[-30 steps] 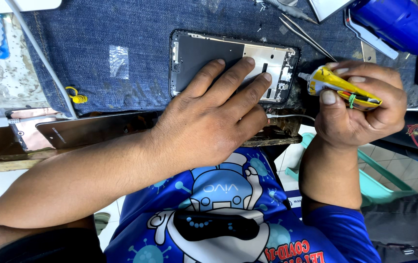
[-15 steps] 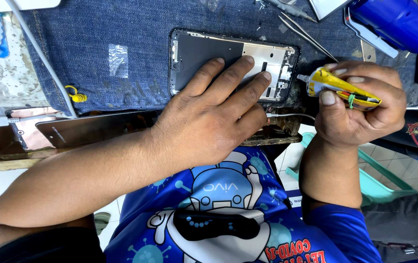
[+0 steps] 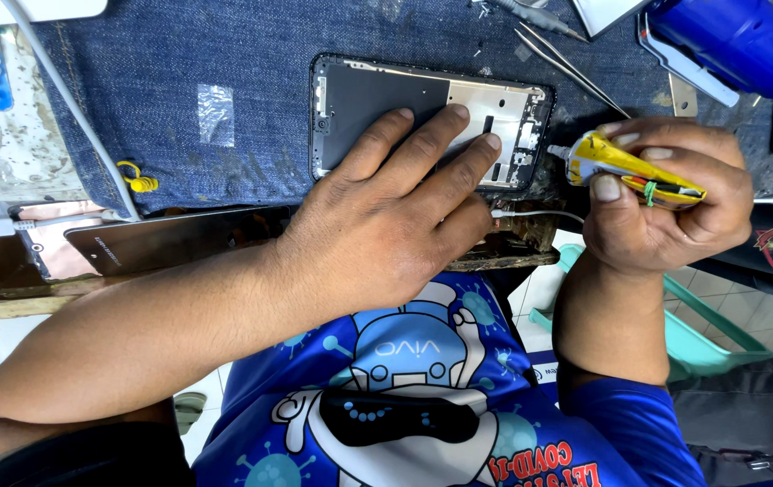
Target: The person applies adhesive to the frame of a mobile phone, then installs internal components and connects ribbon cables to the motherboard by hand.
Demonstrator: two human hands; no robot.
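1. We see a denim cloth [image 3: 224, 54] covering the tabletop, filling the frame from nine to one o'clock.
2. Our left hand [image 3: 386, 216] lies flat at centre, its fingers [image 3: 445, 135] spread and released, pressing down on the phone frame without gripping it.
3. Our right hand [image 3: 666, 207], at three o'clock, has its fingers [image 3: 607, 188] clenched around the yellow glue tube.
4. The phone frame [image 3: 359, 99] lies open-faced on the cloth at twelve o'clock: black rim, dark grey plate, pale bare metal toward its three o'clock end.
5. The yellow glue tube [image 3: 625, 167] points its white nozzle at the frame's three o'clock edge; we cannot tell whether it touches.
6. Tweezers [image 3: 571, 68] lie at one o'clock.
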